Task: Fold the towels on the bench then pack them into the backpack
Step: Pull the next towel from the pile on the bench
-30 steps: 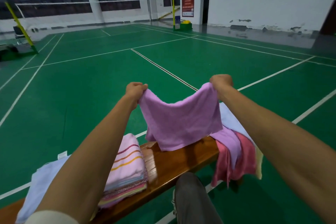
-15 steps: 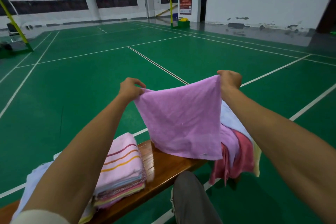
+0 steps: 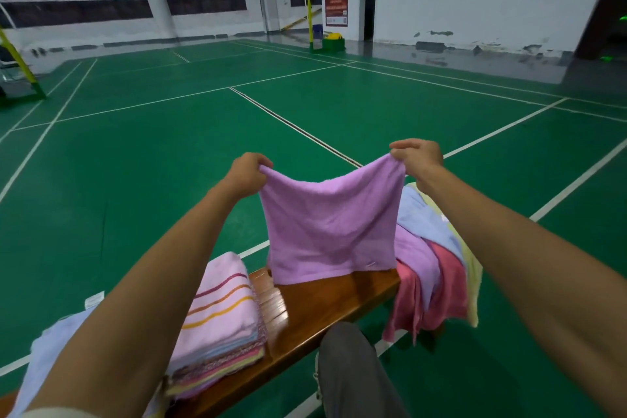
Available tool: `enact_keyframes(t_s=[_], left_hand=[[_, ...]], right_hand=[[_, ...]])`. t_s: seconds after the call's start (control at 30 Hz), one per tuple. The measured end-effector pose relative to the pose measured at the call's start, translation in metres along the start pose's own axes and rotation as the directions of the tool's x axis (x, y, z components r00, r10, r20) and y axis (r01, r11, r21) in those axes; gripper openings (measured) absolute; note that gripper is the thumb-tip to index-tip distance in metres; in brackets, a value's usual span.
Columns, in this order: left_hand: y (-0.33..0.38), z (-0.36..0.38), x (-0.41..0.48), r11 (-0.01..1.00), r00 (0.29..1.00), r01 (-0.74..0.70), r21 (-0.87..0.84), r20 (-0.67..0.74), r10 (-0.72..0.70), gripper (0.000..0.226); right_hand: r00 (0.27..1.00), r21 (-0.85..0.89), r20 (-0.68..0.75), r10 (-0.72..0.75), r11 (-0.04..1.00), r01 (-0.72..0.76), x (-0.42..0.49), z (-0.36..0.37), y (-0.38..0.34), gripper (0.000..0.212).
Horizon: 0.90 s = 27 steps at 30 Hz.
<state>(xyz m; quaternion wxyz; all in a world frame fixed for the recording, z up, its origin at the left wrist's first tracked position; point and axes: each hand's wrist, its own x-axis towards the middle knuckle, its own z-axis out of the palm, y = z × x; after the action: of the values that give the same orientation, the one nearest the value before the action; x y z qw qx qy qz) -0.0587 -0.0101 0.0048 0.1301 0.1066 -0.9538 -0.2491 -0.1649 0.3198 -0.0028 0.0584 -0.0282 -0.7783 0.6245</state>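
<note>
Purple towel (image 3: pixel 330 231): soft matt terry cloth, slightly fuzzy. Striped folded stack (image 3: pixel 220 322): woven cloth, matt. Tabletop (image 3: pixel 325 302): varnished wood, glossy, reflective. Court floor (image 3: pixel 169 153): smooth, faint sheen.

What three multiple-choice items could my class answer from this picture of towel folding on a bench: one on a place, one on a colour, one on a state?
1. Where does the stack of folded towels lie?
A. on the bench, left of the held towel
B. on the green floor
C. on the person's knee

2. What colour is the held towel?
A. yellow
B. lilac purple
C. white

3. How is the held towel carried?
A. one hand alone grips it
B. it lies flat on the bench
C. left hand and right hand each pinch a top corner

Answers:
1 A, the stack sits on the wooden bench, left of the hanging cloth.
2 B, the cloth is plainly purple.
3 C, it hangs between both hands with its top edge sagging.
</note>
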Motion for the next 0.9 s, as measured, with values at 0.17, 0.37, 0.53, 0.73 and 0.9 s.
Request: enact_keyframes(t_s=[0.17,0.37,0.53,0.73,0.9], left_hand=[[-0.008,0.005,-0.002,0.950,0.983,-0.052,0.309,-0.154,0.104,0.020],[-0.005,0.005,-0.014,0.812,0.973,-0.052,0.581,-0.155,0.173,0.012],[-0.008,-0.001,-0.020,0.639,0.977,-0.033,0.768,-0.109,0.182,0.012],[-0.008,-0.006,-0.018,0.724,0.979,0.010,0.689,-0.155,0.134,0.015],[0.001,-0.009,-0.021,0.730,0.970,-0.010,0.684,-0.171,0.173,0.013]], right_hand=[[0.986,-0.339,0.123,-0.111,0.929,0.147,-0.001,-0.003,0.000,0.033],[0.922,-0.784,0.281,-0.268,0.491,0.381,-0.013,0.013,-0.008,0.015],[0.905,-0.878,0.242,-0.351,0.318,0.358,-0.016,0.011,-0.012,0.016],[0.833,-0.858,0.303,-0.463,0.247,0.450,-0.009,0.010,-0.013,0.014],[0.801,-0.838,0.291,-0.523,0.264,0.477,-0.008,0.009,-0.014,0.015]])
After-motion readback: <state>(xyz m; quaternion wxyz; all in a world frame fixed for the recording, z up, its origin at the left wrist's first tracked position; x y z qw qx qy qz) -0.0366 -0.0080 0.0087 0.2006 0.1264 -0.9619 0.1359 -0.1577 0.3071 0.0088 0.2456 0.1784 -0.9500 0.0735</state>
